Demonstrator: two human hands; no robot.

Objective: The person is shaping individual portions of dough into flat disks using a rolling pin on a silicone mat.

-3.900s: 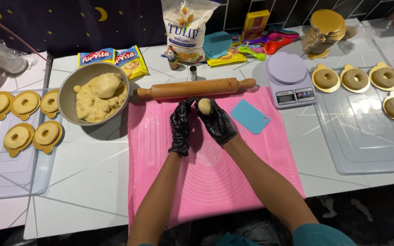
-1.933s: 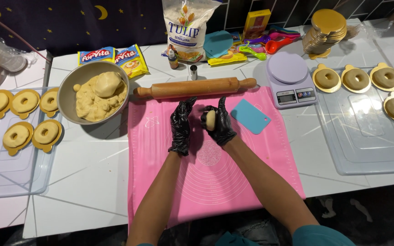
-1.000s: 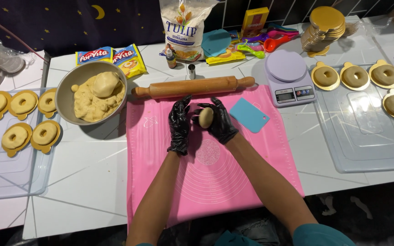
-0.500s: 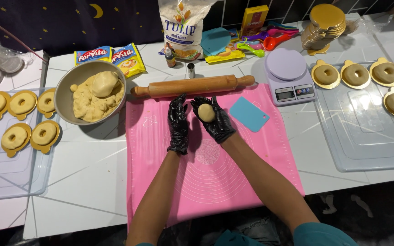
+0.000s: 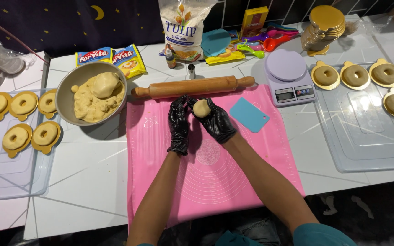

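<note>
You hold a small dough ball (image 5: pixel 201 108) in your right hand (image 5: pixel 215 120); your left hand (image 5: pixel 178 125) stands open beside it. Roll it smooth next, gently.

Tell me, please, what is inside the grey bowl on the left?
The grey bowl holds a lumpy mass of pale dough, with a smoother rounded lump on top and one tiny piece near the rim. The bowl's bottom under the dough is covered.

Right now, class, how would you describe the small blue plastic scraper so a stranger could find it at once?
Start at the big pink silicone mat in the middle of the white table. Look to its upper right corner, between the long wooden rolling pin and the lilac kitchen scale. The blue plastic scraper lies flat there: the only thin, rounded blue card on the mat.
</note>
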